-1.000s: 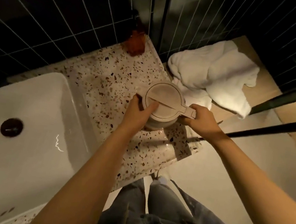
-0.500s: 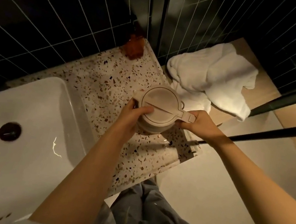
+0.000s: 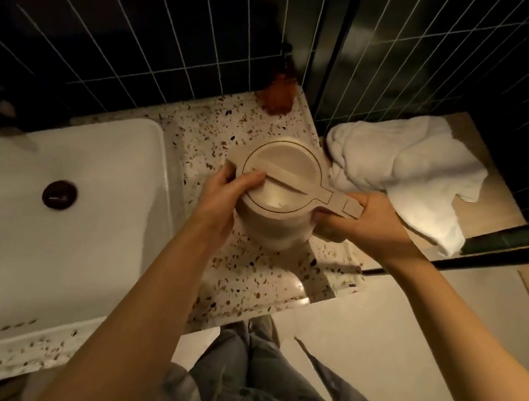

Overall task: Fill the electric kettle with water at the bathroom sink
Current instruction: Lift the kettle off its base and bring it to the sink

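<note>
Head view looks down on a speckled terrazzo worktop (image 3: pixel 261 123) set against a wall of dark tiles (image 3: pixel 136 41) with pale grout lines. A white rectangular sink (image 3: pixel 155 183) is sunk into the worktop on the left, with a dark drain plug (image 3: pixel 59 194) in its basin. The kettle (image 3: pixel 279 195), beige with its lid closed, sits over the worktop right of the sink. The left hand (image 3: pixel 222 197) grips its side, thumb on the lid; the right hand (image 3: pixel 363 224) is closed around the handle. An amber bottle (image 3: pixel 278 97) stands in the back corner. A white towel (image 3: pixel 410 168) lies crumpled on a wooden surface beyond the worktop's edge. Pale floor (image 3: pixel 406 344) shows below.
</note>
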A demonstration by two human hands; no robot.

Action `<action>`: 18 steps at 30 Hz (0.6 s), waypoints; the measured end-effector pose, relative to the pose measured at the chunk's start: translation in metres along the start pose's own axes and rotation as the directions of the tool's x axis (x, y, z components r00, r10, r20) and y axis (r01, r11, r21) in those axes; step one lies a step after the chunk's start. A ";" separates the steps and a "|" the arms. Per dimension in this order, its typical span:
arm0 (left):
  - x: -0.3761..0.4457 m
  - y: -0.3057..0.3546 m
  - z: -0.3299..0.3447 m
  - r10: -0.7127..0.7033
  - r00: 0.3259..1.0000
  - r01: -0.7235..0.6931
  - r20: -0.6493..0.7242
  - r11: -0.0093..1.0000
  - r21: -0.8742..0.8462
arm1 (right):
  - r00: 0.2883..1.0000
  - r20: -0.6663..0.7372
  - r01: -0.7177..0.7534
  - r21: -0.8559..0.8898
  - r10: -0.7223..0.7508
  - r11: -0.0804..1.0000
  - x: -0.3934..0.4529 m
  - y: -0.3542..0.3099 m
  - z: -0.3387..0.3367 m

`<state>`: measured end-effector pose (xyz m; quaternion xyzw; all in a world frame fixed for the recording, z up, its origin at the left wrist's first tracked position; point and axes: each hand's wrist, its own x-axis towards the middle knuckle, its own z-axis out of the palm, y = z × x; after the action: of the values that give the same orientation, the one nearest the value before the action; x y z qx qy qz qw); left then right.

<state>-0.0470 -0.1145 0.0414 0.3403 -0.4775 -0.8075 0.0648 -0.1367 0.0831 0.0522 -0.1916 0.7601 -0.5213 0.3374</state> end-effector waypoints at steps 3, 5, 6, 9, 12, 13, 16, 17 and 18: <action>-0.024 0.008 -0.017 0.057 0.998 -0.057 -0.014 0.998 -0.003 | 0.999 0.021 0.044 0.037 -0.045 0.998 -0.007 -0.012 0.017; -0.040 0.013 -0.031 0.107 0.994 -0.107 -0.024 0.994 0.000 | 0.998 0.009 0.055 0.069 -0.056 0.996 -0.010 -0.018 0.030; -0.047 0.015 -0.038 0.131 0.991 -0.132 -0.033 0.991 -0.001 | 0.998 0.011 0.056 0.077 -0.057 0.995 -0.011 -0.020 0.037; -0.060 0.020 -0.060 0.170 0.982 -0.171 -0.077 0.985 -0.018 | 0.998 0.009 0.066 0.069 -0.067 0.995 -0.015 -0.029 0.061; -0.071 0.024 -0.085 0.176 0.978 -0.182 -0.109 0.982 -0.050 | 0.995 0.045 0.080 0.075 -0.084 0.994 -0.024 -0.039 0.087; -0.075 0.024 -0.094 0.177 0.978 -0.184 -0.114 0.982 -0.051 | 0.995 0.063 0.073 0.076 -0.078 0.994 -0.027 -0.042 0.097; -0.087 0.026 -0.122 0.158 0.981 -0.164 -0.110 0.985 -0.045 | 0.995 0.065 0.069 0.069 -0.074 0.995 -0.037 -0.044 0.128; -0.090 0.026 -0.130 0.146 0.984 -0.151 -0.099 0.987 -0.047 | 0.995 0.071 0.069 0.068 -0.074 0.995 -0.040 -0.043 0.138; -0.092 0.026 -0.139 0.133 0.987 -0.138 -0.087 0.989 -0.052 | 0.993 0.079 0.080 0.075 -0.086 0.994 -0.043 -0.041 0.147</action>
<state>0.1024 -0.1898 0.0643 0.3385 -0.4730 -0.7996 0.1494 -0.0044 -0.0026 0.0702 -0.2323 0.7176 -0.5536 0.3531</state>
